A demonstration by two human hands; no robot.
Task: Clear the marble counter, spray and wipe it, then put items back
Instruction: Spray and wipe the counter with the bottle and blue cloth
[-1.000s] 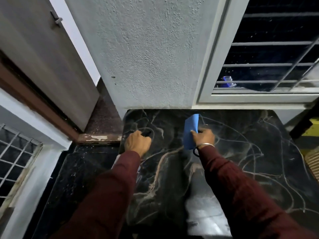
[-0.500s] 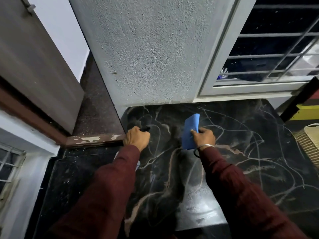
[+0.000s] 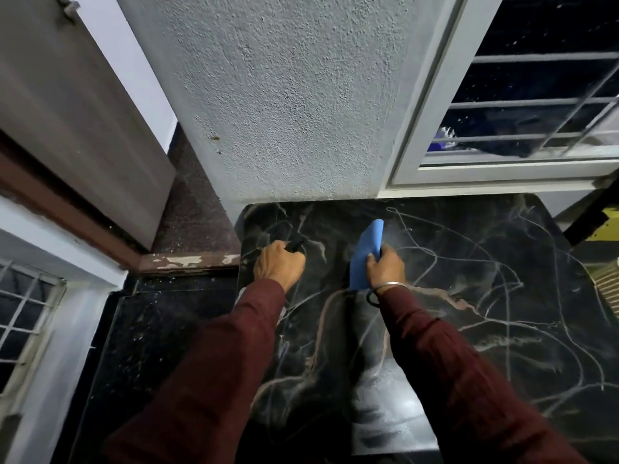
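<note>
The black marble counter (image 3: 485,296) with pale veins fills the lower right of the view and carries no loose items. My left hand (image 3: 279,264) hovers over its back left corner, closed around a spray bottle whose black nozzle (image 3: 296,245) pokes out past my fingers; the bottle's body is mostly hidden under my hand and sleeve. My right hand (image 3: 385,267) is beside it near the counter's back middle, gripping a folded blue cloth (image 3: 365,256) held upright on edge. A pale wet sheen lies on the marble near the front.
A grey textured wall pillar (image 3: 284,95) rises right behind the counter. A barred window (image 3: 536,105) is at the back right, a grey door (image 3: 67,128) at the left. A lower dark speckled ledge (image 3: 160,329) lies left of the counter. A woven basket (image 3: 609,283) sits at the right edge.
Both hands keep their grips and stay near the counter's back edge. The view has shifted slightly; the hands have barely moved on the marble.
</note>
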